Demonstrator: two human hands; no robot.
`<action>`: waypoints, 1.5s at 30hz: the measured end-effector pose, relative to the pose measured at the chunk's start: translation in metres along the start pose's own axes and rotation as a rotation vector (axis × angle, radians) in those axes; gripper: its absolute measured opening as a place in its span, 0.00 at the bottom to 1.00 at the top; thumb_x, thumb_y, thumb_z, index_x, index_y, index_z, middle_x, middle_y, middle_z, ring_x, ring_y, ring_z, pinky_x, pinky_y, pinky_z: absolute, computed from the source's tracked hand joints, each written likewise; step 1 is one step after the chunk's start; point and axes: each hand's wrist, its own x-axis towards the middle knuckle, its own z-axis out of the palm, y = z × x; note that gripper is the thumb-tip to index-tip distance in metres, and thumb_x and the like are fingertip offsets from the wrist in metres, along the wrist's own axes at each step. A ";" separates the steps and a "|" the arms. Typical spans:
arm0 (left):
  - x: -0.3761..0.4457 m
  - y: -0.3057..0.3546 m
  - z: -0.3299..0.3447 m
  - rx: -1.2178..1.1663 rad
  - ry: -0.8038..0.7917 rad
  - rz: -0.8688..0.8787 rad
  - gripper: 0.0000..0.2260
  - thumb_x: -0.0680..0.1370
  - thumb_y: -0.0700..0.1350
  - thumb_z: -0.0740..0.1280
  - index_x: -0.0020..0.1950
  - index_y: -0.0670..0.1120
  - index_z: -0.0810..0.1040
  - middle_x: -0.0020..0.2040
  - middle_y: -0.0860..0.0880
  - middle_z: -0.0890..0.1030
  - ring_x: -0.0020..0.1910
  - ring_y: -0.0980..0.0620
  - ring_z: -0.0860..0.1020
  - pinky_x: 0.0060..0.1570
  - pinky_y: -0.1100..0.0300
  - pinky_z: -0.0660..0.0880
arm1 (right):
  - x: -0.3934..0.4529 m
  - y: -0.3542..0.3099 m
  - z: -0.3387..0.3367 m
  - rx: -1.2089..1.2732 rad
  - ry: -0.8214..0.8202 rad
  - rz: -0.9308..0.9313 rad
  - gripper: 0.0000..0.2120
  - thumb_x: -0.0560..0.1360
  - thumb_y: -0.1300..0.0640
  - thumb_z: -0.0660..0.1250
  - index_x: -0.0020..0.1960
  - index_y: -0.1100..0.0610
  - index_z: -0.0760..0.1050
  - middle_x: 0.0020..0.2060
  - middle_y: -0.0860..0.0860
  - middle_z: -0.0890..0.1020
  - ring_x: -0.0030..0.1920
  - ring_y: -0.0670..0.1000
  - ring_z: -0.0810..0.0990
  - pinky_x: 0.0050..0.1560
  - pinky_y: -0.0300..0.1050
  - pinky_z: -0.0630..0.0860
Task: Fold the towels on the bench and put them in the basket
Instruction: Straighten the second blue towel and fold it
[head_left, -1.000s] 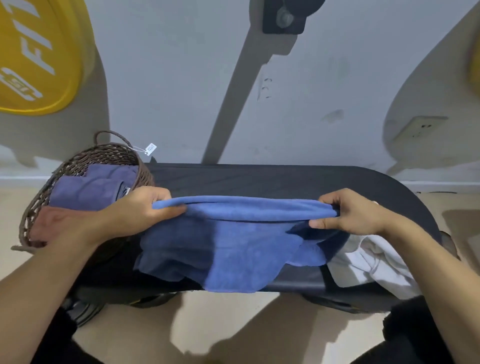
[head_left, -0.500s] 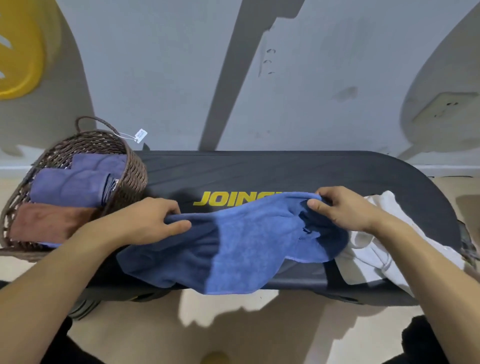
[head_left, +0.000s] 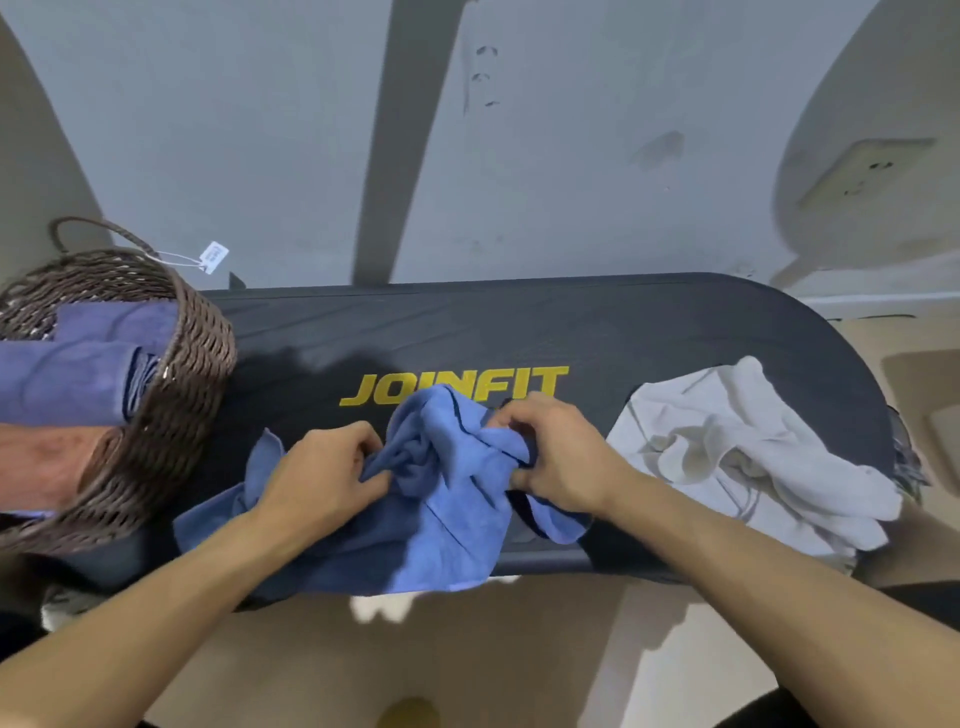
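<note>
Two hands work on the soft blue terry towel (head_left: 441, 525), which lies bunched at the front edge of the black padded bench (head_left: 597, 332). Your left hand (head_left: 324, 475) and right hand (head_left: 558, 454) both pinch its folds with curled fingers, probably to find the corners. The brown woven wicker basket (head_left: 176, 415), at the left, already holds folded towels. A crumpled white towel (head_left: 743, 452) waits at the right, clear of your way.

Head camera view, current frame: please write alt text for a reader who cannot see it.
Both hands, left hand and right hand, grip a bunched blue towel at the near edge of a black JOINFIT bench. A crumpled white towel lies at the bench's right end; a brown wicker basket on the left holds folded towels.
</note>
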 end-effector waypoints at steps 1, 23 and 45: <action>0.003 -0.001 -0.008 -0.014 0.055 0.002 0.06 0.67 0.49 0.74 0.39 0.53 0.77 0.27 0.53 0.76 0.30 0.57 0.75 0.33 0.55 0.74 | 0.004 -0.001 -0.008 0.049 0.016 0.010 0.16 0.64 0.59 0.79 0.49 0.49 0.79 0.44 0.42 0.79 0.47 0.41 0.76 0.48 0.36 0.73; -0.020 0.030 0.002 0.071 -0.330 0.229 0.19 0.68 0.69 0.63 0.50 0.58 0.73 0.46 0.62 0.76 0.43 0.62 0.75 0.44 0.64 0.73 | 0.006 0.023 -0.073 -0.360 0.028 0.330 0.20 0.73 0.38 0.69 0.54 0.53 0.78 0.50 0.53 0.77 0.54 0.51 0.77 0.53 0.46 0.73; 0.005 0.052 0.006 -0.013 0.053 0.189 0.10 0.77 0.58 0.62 0.44 0.52 0.75 0.41 0.56 0.77 0.40 0.56 0.74 0.43 0.59 0.73 | 0.022 0.006 -0.024 0.000 0.290 0.213 0.07 0.72 0.48 0.73 0.39 0.50 0.79 0.39 0.42 0.81 0.45 0.44 0.80 0.42 0.38 0.72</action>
